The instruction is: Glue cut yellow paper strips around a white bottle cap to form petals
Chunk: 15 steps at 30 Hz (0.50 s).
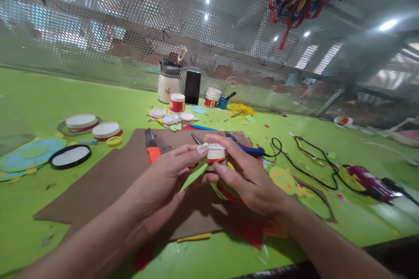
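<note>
Tub (216,154), white and red, sits clamped between left hand (170,165) and right hand (250,178) above the brown sheet (108,183), green paper (194,176) jutting near and left from the fingers. Uneven squeezing could crease the paper or let the small tub twist loose.

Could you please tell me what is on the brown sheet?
On the brown sheet lies an orange cutter; a blue glue gun overlaps its right part. The left hand, right hand and held white tub hide what is beneath.
</note>
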### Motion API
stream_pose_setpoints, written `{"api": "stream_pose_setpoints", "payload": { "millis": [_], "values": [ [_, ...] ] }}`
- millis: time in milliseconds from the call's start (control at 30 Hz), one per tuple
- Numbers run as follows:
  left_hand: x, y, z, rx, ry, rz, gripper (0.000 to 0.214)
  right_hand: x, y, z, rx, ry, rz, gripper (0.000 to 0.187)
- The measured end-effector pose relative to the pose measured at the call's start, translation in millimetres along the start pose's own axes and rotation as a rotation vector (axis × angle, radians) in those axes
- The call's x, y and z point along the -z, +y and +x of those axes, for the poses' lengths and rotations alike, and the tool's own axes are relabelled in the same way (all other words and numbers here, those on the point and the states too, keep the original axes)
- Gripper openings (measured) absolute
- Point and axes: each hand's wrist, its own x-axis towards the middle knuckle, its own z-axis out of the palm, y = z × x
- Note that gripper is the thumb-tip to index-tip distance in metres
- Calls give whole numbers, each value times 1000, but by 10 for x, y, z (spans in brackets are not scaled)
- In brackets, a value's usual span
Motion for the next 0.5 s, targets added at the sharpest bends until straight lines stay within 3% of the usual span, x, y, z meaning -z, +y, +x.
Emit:
{"api": "stream_pose_setpoints", "payload": {
  "millis": [500],
  "values": [
    [-24, -29, -32, -10, 7, 20, 16, -63, -60, 20, 35, 100, -46, 43]
  ]
}}
